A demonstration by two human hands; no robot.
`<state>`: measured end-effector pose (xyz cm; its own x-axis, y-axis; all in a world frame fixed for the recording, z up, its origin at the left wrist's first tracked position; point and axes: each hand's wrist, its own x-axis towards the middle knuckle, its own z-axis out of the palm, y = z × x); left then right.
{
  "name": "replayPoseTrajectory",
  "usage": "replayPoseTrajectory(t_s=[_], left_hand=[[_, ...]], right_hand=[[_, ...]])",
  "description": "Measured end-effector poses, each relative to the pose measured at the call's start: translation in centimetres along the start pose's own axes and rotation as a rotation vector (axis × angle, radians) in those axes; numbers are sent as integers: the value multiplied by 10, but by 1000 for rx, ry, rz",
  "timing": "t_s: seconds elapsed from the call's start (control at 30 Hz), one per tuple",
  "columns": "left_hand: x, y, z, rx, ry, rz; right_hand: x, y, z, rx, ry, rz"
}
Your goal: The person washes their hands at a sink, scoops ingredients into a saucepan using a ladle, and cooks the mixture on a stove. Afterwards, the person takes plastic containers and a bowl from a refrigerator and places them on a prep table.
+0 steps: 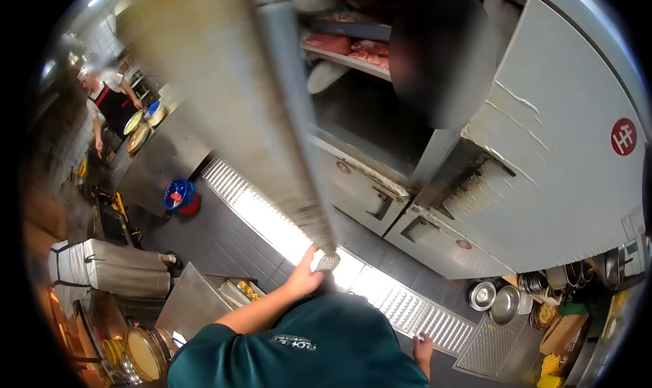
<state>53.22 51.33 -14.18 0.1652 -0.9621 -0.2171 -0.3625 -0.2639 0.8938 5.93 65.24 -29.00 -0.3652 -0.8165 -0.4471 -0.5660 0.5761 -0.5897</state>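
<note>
My left hand (303, 276) is closed around the lower end of the open fridge door (224, 96), which rises close in front of me and is blurred. Lower right, my right hand (422, 348) hangs beside my body with its fingers slightly apart and nothing visible in it. Behind the door's edge, the upper fridge compartment (360, 109) stands open. On its shelf lie pieces of red meat (367, 51). A dark blurred shape hides part of the inside.
A closed white fridge door (564, 109) stands right, above lower doors (360, 191). Metal bowls (504, 304) and pans sit lower right. A floor grate (387, 289) crosses below. Left are a blue-lined bucket (180, 194), a steel counter (163, 160) and two people (112, 103).
</note>
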Motion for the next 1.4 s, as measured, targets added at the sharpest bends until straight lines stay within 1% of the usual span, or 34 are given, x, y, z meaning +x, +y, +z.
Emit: replayPoseTrajectory(t_s=[0.03,0.1,0.2,0.3,0.33,0.4,0.47,0.57,0.67,0.73,0.77,0.83,0.9,0.93,0.97,1.0,1.03,1.07,1.1,1.13,1.17,1.2,1.23,1.27,1.3,1.4], left_hand=[[14,-4,5,301,-30,320],[37,10,4,389,-328,255],[74,-28,-3,376,-361,123],[116,-88,-37,268,-225,-13],[132,-108,-52,233,-150,-92],[171,-147,-92,235,-43,-223],[208,-165,-135,271,82,-175],[282,-185,-190,218,259,-147],[372,-195,-228,-82,353,-241],[424,-178,-241,-439,409,-255],[449,-171,-244,-616,430,-269],[497,-161,-253,-821,447,-338],[535,-149,-257,-1022,412,-347],[550,-142,-256,-1027,406,-390],[569,-148,-256,-1025,340,-396],[580,-146,-254,-1092,342,-417],[596,-152,-247,-1254,391,-377],[608,-160,-246,-1193,390,-434],[622,-179,-243,-1153,371,-428],[646,-211,-250,-1214,250,-526],[666,-238,-254,-1365,260,-607],[674,-254,-265,-1570,-9,-580],[669,-249,-275,-1532,-13,-619],[650,-225,-275,-1384,168,-566],[635,-218,-281,-1358,172,-525],[593,-192,-278,-1089,309,-399]], right_hand=[[5,7,10,-33,9,-32],[13,56,39,-105,19,-103],[14,65,53,-93,-23,-74],[29,87,69,-167,25,-31],[32,87,72,-163,29,-31],[34,82,78,-175,5,57],[36,65,82,-199,-9,121],[29,2,92,-255,-64,87],[7,-60,96,-310,-137,-10],[-9,-91,95,-336,-155,-73],[-19,-105,94,-342,-150,-93],[-37,-127,97,-341,-101,-95],[-55,-143,99,-307,-29,-48],[-65,-148,99,-289,10,-17],[-76,-156,102,-309,97,37],[-87,-175,105,-325,188,101],[-97,-184,108,-379,169,93],[-114,-174,111,-427,159,101],[-126,-142,123,-370,244,88],[-139,-155,122,-348,138,345],[-155,-167,128,-337,198,370],[-163,-175,125,-289,143,470],[-170,-171,131,-259,245,501],[-176,-161,134,-244,232,526],[-181,-155,136,-213,247,562],[-190,-141,143,-68,253,681]])
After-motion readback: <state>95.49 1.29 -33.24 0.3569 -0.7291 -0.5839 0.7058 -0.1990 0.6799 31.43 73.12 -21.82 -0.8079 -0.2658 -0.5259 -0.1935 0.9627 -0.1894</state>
